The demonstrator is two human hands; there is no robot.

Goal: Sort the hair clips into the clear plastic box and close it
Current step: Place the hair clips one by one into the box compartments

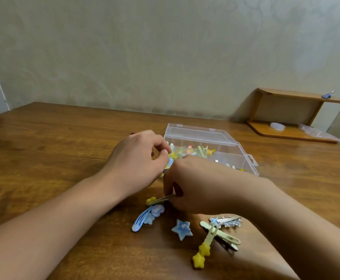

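Note:
The clear plastic box (244,156) lies open on the wooden table, its lid (195,131) tilted back, with several small clips inside. My left hand (138,160) is at the box's near left corner and pinches a small blue and yellow clip (28,164). My right hand (197,184) is just in front of the box and pinches a metal clip with a yellow end (155,200). Loose clips lie nearer me: a blue snap clip with a lilac flower (145,218), a blue star (182,229), silver clips (226,221) and pale yellow clips with yellow stars (209,242).
The wooden table (54,148) meets a plain wall behind. A small wooden shelf (292,116) stands at the back right, with a blue clip (326,96) on top, a clear round lid (277,126) and a plastic bag (316,133) below.

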